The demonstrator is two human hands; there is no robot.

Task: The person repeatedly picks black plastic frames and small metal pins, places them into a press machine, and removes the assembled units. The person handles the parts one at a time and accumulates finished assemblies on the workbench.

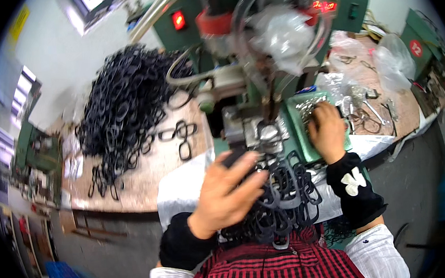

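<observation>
My left hand (pixel 227 193) is in front of the bench machine's metal fixture (pixel 269 132), fingers stretched out and apart. A dark patch (pixel 234 158) shows beside its fingers, too blurred to name. Just beyond and below that hand, black eyeglass frames (pixel 285 199) lie heaped close to my lap. My right hand (pixel 327 133) reaches into a green tray (pixel 307 153) of small shiny metal parts (pixel 309 106). Its fingers are bent down together among the parts. Whatever they pinch is too small to make out.
A large pile of black eyeglass frames (pixel 125 99) covers the left tabletop (pixel 148 189). The green press (pixel 213 27) rises ahead, with clear tubing and a plastic bag (pixel 285 35). On the right are a wrench (pixel 375 111), loose frames (pixel 365 122) and plastic bags (pixel 394 60).
</observation>
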